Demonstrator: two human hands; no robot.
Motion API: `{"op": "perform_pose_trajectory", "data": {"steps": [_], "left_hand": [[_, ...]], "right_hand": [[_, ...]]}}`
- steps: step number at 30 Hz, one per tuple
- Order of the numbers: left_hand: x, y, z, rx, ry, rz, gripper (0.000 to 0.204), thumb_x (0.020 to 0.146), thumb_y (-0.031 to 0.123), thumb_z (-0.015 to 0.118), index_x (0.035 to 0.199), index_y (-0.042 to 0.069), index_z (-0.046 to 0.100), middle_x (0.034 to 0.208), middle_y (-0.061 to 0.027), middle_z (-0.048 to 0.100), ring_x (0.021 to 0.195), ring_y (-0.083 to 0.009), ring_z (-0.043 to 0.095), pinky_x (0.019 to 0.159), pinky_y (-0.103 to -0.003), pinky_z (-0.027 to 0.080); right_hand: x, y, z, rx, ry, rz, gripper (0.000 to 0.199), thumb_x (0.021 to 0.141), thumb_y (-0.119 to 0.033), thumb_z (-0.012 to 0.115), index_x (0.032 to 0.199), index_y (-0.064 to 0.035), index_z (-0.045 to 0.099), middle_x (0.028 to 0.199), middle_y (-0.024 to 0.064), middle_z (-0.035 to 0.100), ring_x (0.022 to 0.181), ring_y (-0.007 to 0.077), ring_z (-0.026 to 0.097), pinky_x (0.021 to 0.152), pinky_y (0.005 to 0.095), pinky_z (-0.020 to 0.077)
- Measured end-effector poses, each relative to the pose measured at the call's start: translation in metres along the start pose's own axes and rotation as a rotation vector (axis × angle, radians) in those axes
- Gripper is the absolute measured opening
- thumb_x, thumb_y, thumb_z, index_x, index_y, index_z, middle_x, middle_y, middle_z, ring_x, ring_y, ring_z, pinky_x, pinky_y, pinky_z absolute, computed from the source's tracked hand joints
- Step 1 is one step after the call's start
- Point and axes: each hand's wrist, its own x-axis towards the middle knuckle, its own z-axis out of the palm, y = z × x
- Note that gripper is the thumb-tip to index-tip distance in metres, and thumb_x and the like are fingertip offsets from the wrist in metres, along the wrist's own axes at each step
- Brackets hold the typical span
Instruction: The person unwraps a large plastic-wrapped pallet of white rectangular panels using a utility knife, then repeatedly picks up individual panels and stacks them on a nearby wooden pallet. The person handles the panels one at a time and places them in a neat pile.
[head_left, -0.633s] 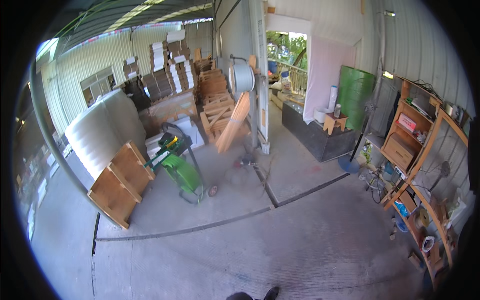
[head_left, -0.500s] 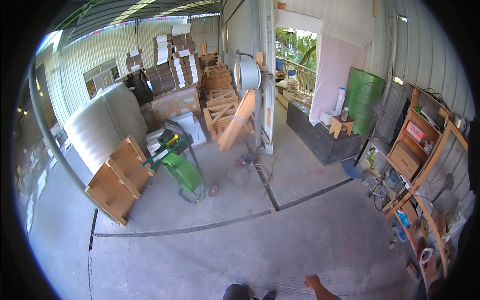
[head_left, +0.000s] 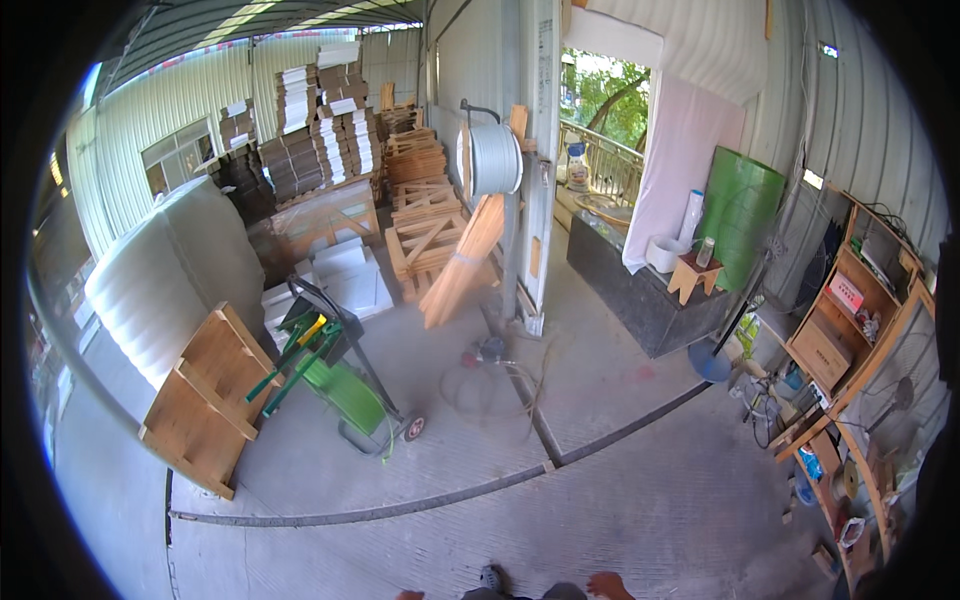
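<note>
At the lower edge my right hand [head_left: 607, 585] hangs beside my leg, its fingers curled in and no object showing in them. Only a sliver of my left hand [head_left: 410, 595] comes into the picture, so its fingers are hidden. Both hands are apart from everything around them. Between them a dark shoe [head_left: 491, 577] steps on the concrete floor. Farther ahead, left of the middle, stands a green wheeled reel cart [head_left: 345, 398] with a dark handle. A wooden pallet [head_left: 205, 400] leans on edge beside it.
A hose [head_left: 490, 395] lies coiled on the floor, near a dark floor groove [head_left: 400, 510]. Bundled wooden slats [head_left: 465, 262] lean by a post under a strap reel [head_left: 494, 160]. A black box [head_left: 625, 290] lines the doorway. Cluttered wooden shelves [head_left: 820, 345] stand at right.
The view has moved forward, with the cart and pallet now nearer and lower. My right hand has dropped toward the lower edge, and a bit of my left hand has come into view.
</note>
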Motion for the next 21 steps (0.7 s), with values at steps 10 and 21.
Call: {"op": "perform_pose_trajectory", "data": {"steps": [10,21], "left_hand": [[0.034,0.201,-0.057,-0.283,0.194,0.181,0.025,0.087,0.028,0.05,0.09,0.005,0.058,0.081,-0.0094,0.065,0.058,-0.02,0.064,0.044,-0.033,0.047],[0.052,0.327,0.01,-0.207,0.057,0.005,0.027,0.089,0.028,0.049,0.096,0.004,0.058,0.086,-0.0112,0.066,0.065,-0.0226,0.063,0.055,-0.038,0.049]], "right_hand": [[-0.024,-0.016,-0.037,-0.116,0.249,0.341,0.02,0.087,-0.026,0.058,0.098,-0.0097,0.064,0.082,0.0105,0.066,0.071,0.024,0.063,0.066,0.0428,0.0519],[0.242,-0.297,-0.089,-0.679,-0.012,-0.039,0.01,0.091,-0.012,0.052,0.085,-0.0057,0.058,0.074,0.0125,0.057,0.059,0.0223,0.056,0.048,0.0361,0.0489]]}}
